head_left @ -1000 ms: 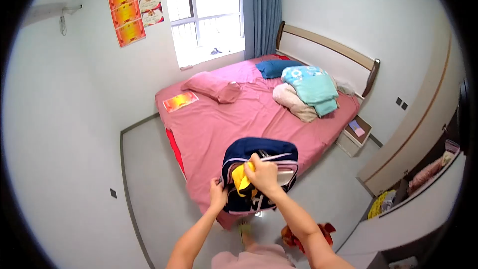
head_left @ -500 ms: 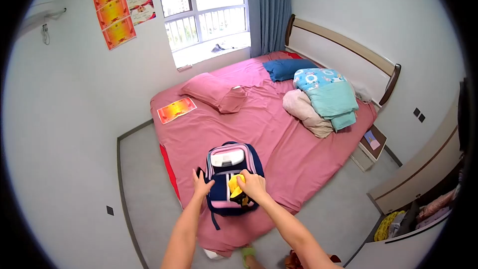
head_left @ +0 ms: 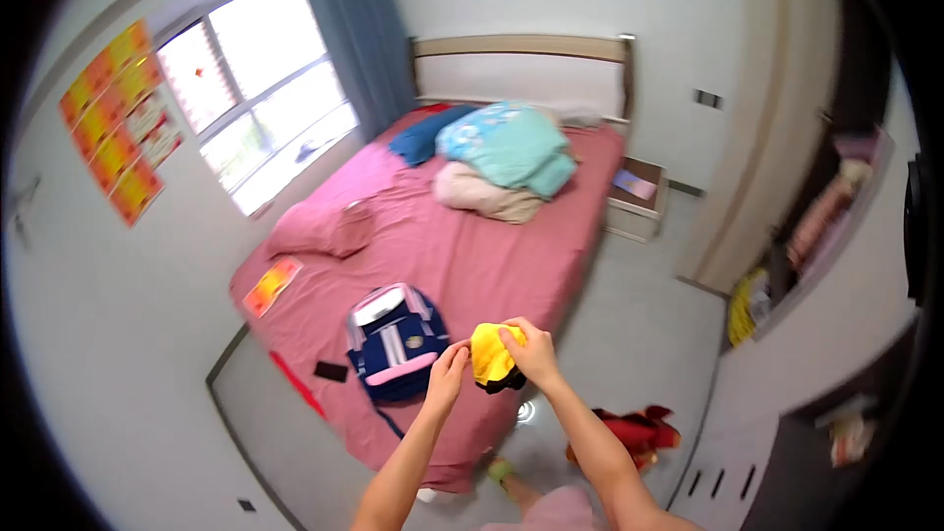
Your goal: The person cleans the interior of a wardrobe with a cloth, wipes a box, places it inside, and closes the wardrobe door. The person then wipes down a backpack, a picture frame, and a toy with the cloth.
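Note:
My right hand [head_left: 532,351] grips a yellow cloth item with black edging [head_left: 494,356], held in the air over the bed's near right edge. The fingers of my left hand [head_left: 450,366] are pinched together at the left side of that item. Left of my hands, a navy and pink backpack [head_left: 393,349] lies on the pink bed sheet [head_left: 472,265]. A dark flat rectangular object [head_left: 330,371] rests beside it, near the bed's left edge.
Folded turquoise bedding [head_left: 521,152], a blue pillow [head_left: 425,138], a pink pillow [head_left: 320,229] and an orange sheet [head_left: 272,285] are on the bed. A nightstand [head_left: 634,221] stands beyond. Red cloth [head_left: 637,436] lies on the floor; an open wardrobe [head_left: 787,275] is right.
The view has swung right. The backpack, held up at first, now lies on the bed, and my left hand has left it for the yellow item, which my right hand carried away from the backpack.

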The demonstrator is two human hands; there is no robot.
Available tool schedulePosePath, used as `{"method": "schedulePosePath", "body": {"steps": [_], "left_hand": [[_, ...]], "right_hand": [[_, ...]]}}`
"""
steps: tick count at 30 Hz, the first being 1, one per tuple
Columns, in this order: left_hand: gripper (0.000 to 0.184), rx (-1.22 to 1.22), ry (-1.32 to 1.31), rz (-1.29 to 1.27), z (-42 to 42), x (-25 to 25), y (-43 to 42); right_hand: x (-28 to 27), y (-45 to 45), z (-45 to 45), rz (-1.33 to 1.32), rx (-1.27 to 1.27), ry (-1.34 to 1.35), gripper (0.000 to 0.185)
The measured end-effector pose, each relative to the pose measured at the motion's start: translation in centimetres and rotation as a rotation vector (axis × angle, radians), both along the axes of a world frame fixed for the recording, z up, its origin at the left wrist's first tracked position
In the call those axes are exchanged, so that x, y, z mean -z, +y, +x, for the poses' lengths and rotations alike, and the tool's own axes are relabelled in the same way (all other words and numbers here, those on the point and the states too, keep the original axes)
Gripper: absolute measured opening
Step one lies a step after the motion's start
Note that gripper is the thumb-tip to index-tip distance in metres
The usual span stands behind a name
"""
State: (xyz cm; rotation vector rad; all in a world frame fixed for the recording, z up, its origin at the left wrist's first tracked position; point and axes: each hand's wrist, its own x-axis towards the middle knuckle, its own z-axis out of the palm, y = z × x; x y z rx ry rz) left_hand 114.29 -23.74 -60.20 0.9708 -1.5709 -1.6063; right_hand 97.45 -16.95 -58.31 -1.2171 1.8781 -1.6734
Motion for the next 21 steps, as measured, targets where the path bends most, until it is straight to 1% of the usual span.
{"method": "schedulePosePath", "body": {"steps": [2,4,6,7,8,10,11,12,13,14,15,16,18,19,20,21], "left_hand": [[0.031,0.103,0.043,-0.117,-3.9,0.2,4.9],[0.031,0.19,0.095,0.002,-7.5,-0.3,11.3],[0.031,0.314,0.14,0.064,-10.9,-0.2,18.2],[0.032,0.388,0.074,0.004,-12.4,0.7,20.6],[0.032,0.47,0.082,0.047,-13.9,1.0,23.7],[0.033,0.616,-0.082,0.136,-16.2,2.3,29.8],[0.032,0.708,-0.049,0.097,-17.1,1.2,33.0],[0.032,0.77,-0.06,0.153,-18.3,1.6,35.6],[0.031,0.852,-0.049,0.112,-19.1,0.8,38.0],[0.03,0.922,-0.038,0.071,-19.5,-0.3,40.4],[0.03,1.026,-0.064,0.029,-20.1,-1.0,42.3],[0.031,1.064,-0.07,0.097,-20.3,0.0,43.9],[0.031,1.122,-0.164,0.107,-21.7,0.9,47.1],[0.033,1.153,-0.137,0.078,-23.1,3.2,48.4],[0.034,1.208,-0.212,0.037,-24.6,5.3,49.6],[0.034,1.214,-0.244,0.05,-26.0,4.8,52.1]], "right_hand": [[0.2,6.4,-2.0,-0.043,0.084,0.015,0.027],[-0.9,14.3,-3.9,-0.038,0.189,-0.016,0.028],[-1.0,22.8,-5.8,0.031,0.311,-0.031,0.03],[-1.1,26.5,-6.7,0.069,0.372,-0.01,0.033],[-0.4,30.1,-7.6,0.104,0.433,0.028,0.035],[-2.0,38.2,-8.0,0.241,0.564,-0.028,0.032],[-1.2,41.7,-8.6,0.242,0.638,-0.031,0.032],[0.3,45.0,-9.2,0.2,0.685,-0.004,0.035],[1.8,47.9,-9.8,0.159,0.718,0.023,0.038],[2.6,51.3,-10.3,0.179,0.795,0.012,0.04],[2.8,54.9,-10.9,0.251,0.868,-0.005,0.041],[3.1,58.4,-10.6,0.327,0.935,-0.021,0.042],[4.0,65.3,-11.8,0.405,1.039,-0.016,0.042],[3.9,68.3,-12.3,0.477,1.089,-0.005,0.043],[4.1,71.2,-13.0,0.583,1.14,-0.044,0.04],[4.5,74.2,-14.0,0.634,1.145,-0.058,0.041]]}}
